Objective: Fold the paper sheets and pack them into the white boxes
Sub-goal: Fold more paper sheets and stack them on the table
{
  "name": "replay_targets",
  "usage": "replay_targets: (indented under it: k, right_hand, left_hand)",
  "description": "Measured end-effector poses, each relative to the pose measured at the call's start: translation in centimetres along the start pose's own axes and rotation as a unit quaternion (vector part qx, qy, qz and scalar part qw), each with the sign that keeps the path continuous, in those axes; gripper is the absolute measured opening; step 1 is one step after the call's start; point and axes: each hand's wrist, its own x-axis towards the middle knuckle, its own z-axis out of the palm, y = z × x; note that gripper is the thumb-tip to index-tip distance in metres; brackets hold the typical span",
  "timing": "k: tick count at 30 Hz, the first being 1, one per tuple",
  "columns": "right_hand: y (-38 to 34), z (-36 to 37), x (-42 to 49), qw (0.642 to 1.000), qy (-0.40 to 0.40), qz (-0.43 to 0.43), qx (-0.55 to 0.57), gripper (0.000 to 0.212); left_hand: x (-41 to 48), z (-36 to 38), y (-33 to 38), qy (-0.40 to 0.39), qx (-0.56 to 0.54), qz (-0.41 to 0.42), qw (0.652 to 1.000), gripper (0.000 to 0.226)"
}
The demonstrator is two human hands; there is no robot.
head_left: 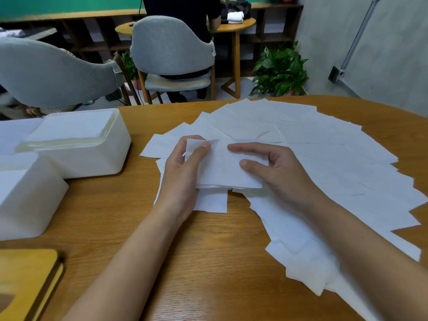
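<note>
— Bare forearms reach in from the bottom edge over a wooden table (208,251). What is between the hands?

— One folded paper sheet (222,170), white, raised a little over the others. The left hand (180,172) grips its left edge: thumb laid on top, fingers curled round behind. The right hand (280,174) holds the right end, forefinger and thumb lying nearly flat on top, the other fingers bent at the edge. How far they go under I cannot tell.

— And around them?

— Loose sheets (335,154) fan out under both hands and far off to the right of the right hand, overlapping, some running past the frame edge. Left of the left hand stands a white box (99,158) filled with stacked white sheets. Further left and nearer is a second white box (30,205), cut off, its contents hard to make out. Below that, a yellow wooden lid (25,281) sits in the corner, partly out of frame.

— The room?

— Beyond the hands are grey chairs (171,45), a potted plant (280,72) and a round wooden table (234,26), where a person in dark clothes (185,10) sits, head cut off. A green wall (69,5) is behind, a grey wall (382,54) to the right.
</note>
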Motion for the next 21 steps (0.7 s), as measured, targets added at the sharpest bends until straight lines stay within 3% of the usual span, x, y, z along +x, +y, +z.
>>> replay_targets:
  k: [4,7,10,13,21]
  right_hand:
    - [-0.1,1.1,0.4,1.000,-0.023,0.002,-0.020,0.029]
    - [0.5,0.9,0.9,0.998,0.039,-0.001,-0.059,0.033]
    - [1.2,0.0,1.2,0.991,0.114,-0.005,-0.064,0.037]
    - [1.9,-0.3,1.1,0.987,0.157,0.000,-0.042,0.038]
    - [2.7,-0.4,1.3,0.985,0.168,0.003,-0.027,0.039]
  left_hand:
    - [0.2,-1.0,0.4,-0.014,-0.024,-0.016,1.000,0.002]
    - [0.5,-2.8,0.4,-0.026,0.166,0.086,0.982,0.017]
    - [1.5,-5.7,-0.4,-0.065,0.431,0.219,0.873,0.034]
    - [2.4,-7.2,-1.1,-0.111,0.546,0.236,0.796,0.033]
    - [3.3,-7.5,-2.1,-0.101,0.529,0.284,0.793,0.014]
